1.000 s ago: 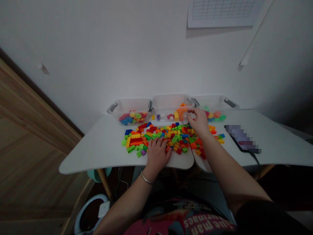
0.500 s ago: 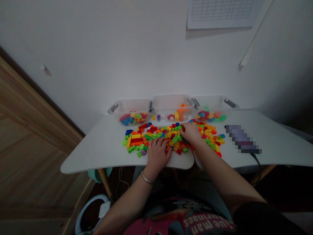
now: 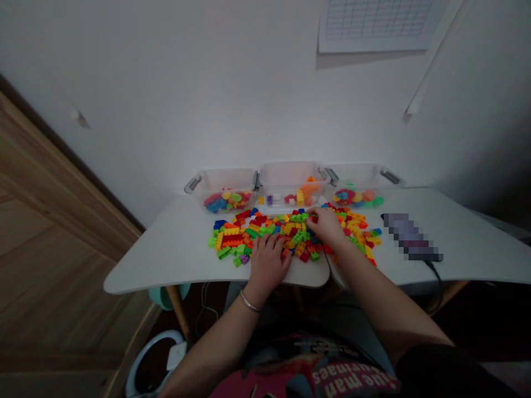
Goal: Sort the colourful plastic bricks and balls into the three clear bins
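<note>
A spread of colourful plastic building bricks [image 3: 232, 237] lies in front of me across two white tables. My left hand [image 3: 269, 258] rests palm down on the near edge of the bricks, fingers spread, gripping nothing. Over the right-centre of the pile, my right hand [image 3: 326, 224] has its thumb and fingertips closed on one end of a green toy brick [image 3: 299, 218]. That brick points left from the fingertips, and the hand hides part of it. Yellow, red and orange bricks lie under and around both hands.
Three clear plastic bins stand behind the pile: a left bin [image 3: 222, 178], a middle bin [image 3: 286, 172] and a right bin [image 3: 360, 172], each with some coloured pieces inside. A pixelated, phone-like device [image 3: 410, 236] with a cable lies to the right. The wall [image 3: 265, 99] rises behind.
My right fingers have closed on a green brick, which now shows at their tips. My left hand stays in place on the bricks.
</note>
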{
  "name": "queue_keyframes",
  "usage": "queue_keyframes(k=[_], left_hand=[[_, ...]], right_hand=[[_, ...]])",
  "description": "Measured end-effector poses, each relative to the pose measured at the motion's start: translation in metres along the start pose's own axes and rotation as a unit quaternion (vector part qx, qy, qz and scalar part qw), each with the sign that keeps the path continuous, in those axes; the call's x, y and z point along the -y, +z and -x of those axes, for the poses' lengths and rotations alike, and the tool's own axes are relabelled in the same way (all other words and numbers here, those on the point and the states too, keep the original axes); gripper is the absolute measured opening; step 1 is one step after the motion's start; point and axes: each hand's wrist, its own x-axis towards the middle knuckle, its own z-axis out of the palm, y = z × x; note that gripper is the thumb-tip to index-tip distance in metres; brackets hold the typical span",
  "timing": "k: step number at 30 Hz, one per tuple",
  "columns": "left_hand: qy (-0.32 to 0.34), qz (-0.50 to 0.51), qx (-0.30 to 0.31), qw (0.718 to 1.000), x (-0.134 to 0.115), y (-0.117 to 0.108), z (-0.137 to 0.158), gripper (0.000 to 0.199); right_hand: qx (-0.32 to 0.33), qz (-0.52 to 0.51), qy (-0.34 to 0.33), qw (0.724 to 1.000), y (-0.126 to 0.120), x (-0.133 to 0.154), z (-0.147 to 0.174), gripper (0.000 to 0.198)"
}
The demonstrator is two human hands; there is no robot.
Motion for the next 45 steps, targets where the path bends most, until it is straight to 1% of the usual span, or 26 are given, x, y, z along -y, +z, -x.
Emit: queue_keyframes(k=[4,6,8,11,14,17,19,22,25,27,29,30,32,34,37,42,45], left_hand=[[-0.001,0.006,0.001,1.000,0.001,0.002,0.001,0.036],[-0.005,0.010,-0.005,1.000,0.002,0.003,0.001,0.039],[-0.011,0.011,-0.014,1.000,0.003,0.004,0.002,0.045],[-0.014,0.009,-0.019,1.000,0.004,0.004,0.002,0.051],[-0.010,0.010,-0.014,1.000,0.003,0.004,0.002,0.051],[-0.009,0.014,-0.010,1.000,0.003,0.004,0.002,0.048],[-0.008,0.015,-0.009,1.000,0.003,0.004,0.001,0.046],[-0.006,0.018,-0.007,1.000,0.004,0.004,0.001,0.044],[-0.007,0.020,-0.007,1.000,0.004,0.005,0.001,0.044],[-0.006,0.020,-0.013,1.000,0.004,0.006,0.002,0.046],[-0.008,0.028,-0.030,0.999,0.006,0.008,0.002,0.052],[-0.010,0.035,-0.041,0.998,0.007,0.009,0.003,0.056],[-0.016,0.055,-0.065,0.996,0.009,0.010,0.004,0.062],[-0.018,0.068,-0.081,0.994,0.012,0.011,0.004,0.062],[-0.018,0.071,-0.085,0.994,0.015,0.009,0.004,0.056],[-0.024,0.084,-0.087,0.992,0.016,0.006,0.003,0.030],[-0.026,0.085,-0.081,0.993,0.014,0.004,0.003,0.023]], right_hand=[[0.016,-0.097,0.037,0.995,-0.004,0.004,0.000,0.019],[0.034,-0.154,0.065,0.985,-0.007,0.007,0.003,0.017],[0.058,-0.192,0.079,0.976,-0.010,0.011,0.007,0.016],[0.099,-0.208,0.093,0.969,-0.014,0.018,0.012,0.011],[0.130,-0.229,0.125,0.957,-0.018,0.027,0.012,0.006],[0.155,-0.265,0.169,0.937,-0.023,0.032,0.007,0.013],[0.185,-0.286,0.210,0.917,-0.024,0.034,0.004,0.018],[0.219,-0.312,0.270,0.884,-0.023,0.035,0.000,0.020],[0.236,-0.308,0.303,0.870,-0.022,0.035,-0.001,0.020],[0.251,-0.307,0.301,0.867,-0.022,0.035,0.000,0.021],[0.261,-0.312,0.261,0.875,-0.024,0.036,0.003,0.019],[0.258,-0.313,0.228,0.885,-0.025,0.037,0.005,0.017],[0.235,-0.309,0.146,0.910,-0.024,0.038,0.010,0.009],[0.209,-0.301,0.066,0.928,-0.022,0.039,0.017,0.013],[0.191,-0.292,-0.032,0.937,-0.016,0.039,0.025,0.021],[0.170,-0.247,-0.140,0.944,-0.015,0.043,0.030,0.029],[0.156,-0.192,-0.212,0.945,-0.019,0.047,0.031,0.029]])
